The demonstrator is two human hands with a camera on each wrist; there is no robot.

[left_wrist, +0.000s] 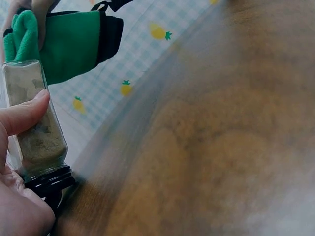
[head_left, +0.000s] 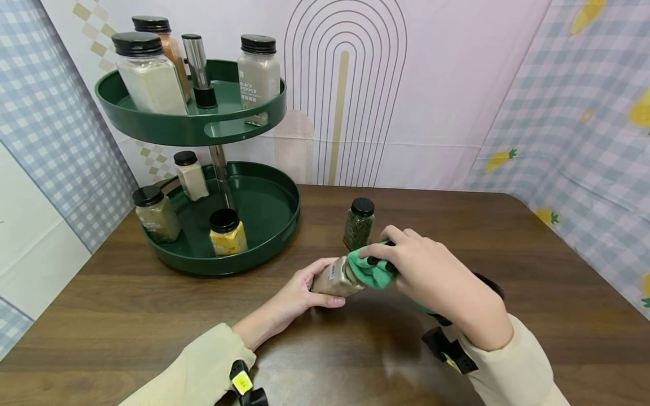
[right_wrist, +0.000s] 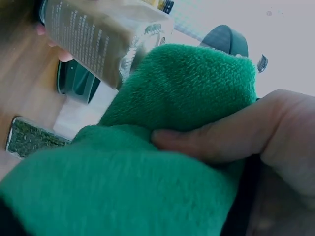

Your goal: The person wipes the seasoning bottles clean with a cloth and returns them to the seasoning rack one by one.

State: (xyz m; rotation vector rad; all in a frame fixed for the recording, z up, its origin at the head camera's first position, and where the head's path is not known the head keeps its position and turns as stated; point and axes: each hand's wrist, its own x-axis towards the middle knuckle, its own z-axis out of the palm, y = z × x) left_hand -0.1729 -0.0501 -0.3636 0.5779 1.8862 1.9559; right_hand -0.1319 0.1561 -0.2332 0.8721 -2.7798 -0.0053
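My left hand (head_left: 297,294) grips a clear square jar of beige powder (head_left: 331,277), which lies tilted above the table. In the left wrist view its black lid (left_wrist: 51,181) sits beside the palm, and the thumb lies along the glass (left_wrist: 42,140). My right hand (head_left: 431,273) pinches a bunched green cloth (head_left: 373,272) at the jar's right end. In the right wrist view the thumb presses into the fluffy cloth (right_wrist: 192,88), which covers part of the jar's base (right_wrist: 142,44). Some fingertips are hidden.
A jar of green herbs (head_left: 358,225) stands just behind the hands. At the left is a two-tier green stand, its lower tray (head_left: 264,197) and upper tray (head_left: 167,127) holding several jars. The brown table (head_left: 508,237) meets a patterned cloth backdrop.
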